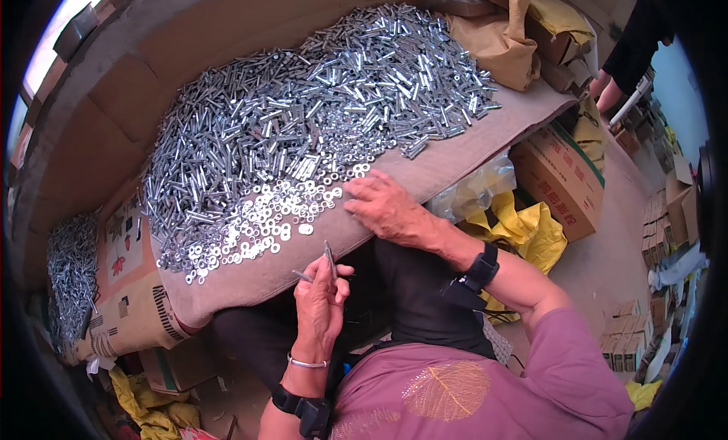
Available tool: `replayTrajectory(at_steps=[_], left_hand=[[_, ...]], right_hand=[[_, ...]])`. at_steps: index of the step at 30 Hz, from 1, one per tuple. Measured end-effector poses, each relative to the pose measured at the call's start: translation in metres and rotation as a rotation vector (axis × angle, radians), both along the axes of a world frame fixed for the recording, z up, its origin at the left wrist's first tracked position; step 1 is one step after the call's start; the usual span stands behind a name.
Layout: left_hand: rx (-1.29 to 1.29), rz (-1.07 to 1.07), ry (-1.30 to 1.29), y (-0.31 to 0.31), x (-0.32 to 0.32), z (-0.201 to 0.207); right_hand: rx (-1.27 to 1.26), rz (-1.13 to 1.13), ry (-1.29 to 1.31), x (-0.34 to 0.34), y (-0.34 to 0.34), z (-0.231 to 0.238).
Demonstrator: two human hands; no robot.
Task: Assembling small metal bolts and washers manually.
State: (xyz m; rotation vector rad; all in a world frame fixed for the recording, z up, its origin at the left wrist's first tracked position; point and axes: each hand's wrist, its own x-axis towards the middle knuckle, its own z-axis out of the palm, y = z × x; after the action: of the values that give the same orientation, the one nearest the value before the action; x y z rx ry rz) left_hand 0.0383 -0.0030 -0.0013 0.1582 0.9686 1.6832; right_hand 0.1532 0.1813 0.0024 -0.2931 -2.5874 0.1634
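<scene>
My left hand (322, 297) is raised in front of the padded board's near edge, its fingers closed on slim metal bolts (329, 258). One points up and another sticks out to the left. My right hand (388, 209) rests on the cloth at the right end of the loose washers (277, 212), fingers bent and fingertips drawn in; whatever lies under them is hidden. Small nuts (345, 137) lie among the parts just beyond the washers. Behind them spreads a large heap of short silvery metal sleeves (303, 99).
The brown cloth-covered board (470, 148) has a cardboard wall (121, 99) behind it. More thin metal pieces (72, 273) are heaped at far left. Right of the board are a carton (560, 181), yellow sacks (531, 231) and clear plastic (474, 188). Another person's legs (607, 91) show at upper right.
</scene>
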Motion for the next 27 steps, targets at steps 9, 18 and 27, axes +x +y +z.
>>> replayTrajectory(at_steps=[9, 18, 27], left_hand=[[0.001, -0.033, 0.060, 0.022, 0.014, -0.002], [0.018, 0.011, 0.052, 0.024, 0.008, -0.003], [0.035, 0.013, 0.058, 0.033, 0.003, -0.002]], right_hand=[[-0.296, -0.194, 0.165, 0.026, -0.004, 0.010], [-0.170, -0.182, 0.187, -0.019, 0.000, 0.008], [0.196, -0.260, -0.034, -0.053, 0.014, -0.011]])
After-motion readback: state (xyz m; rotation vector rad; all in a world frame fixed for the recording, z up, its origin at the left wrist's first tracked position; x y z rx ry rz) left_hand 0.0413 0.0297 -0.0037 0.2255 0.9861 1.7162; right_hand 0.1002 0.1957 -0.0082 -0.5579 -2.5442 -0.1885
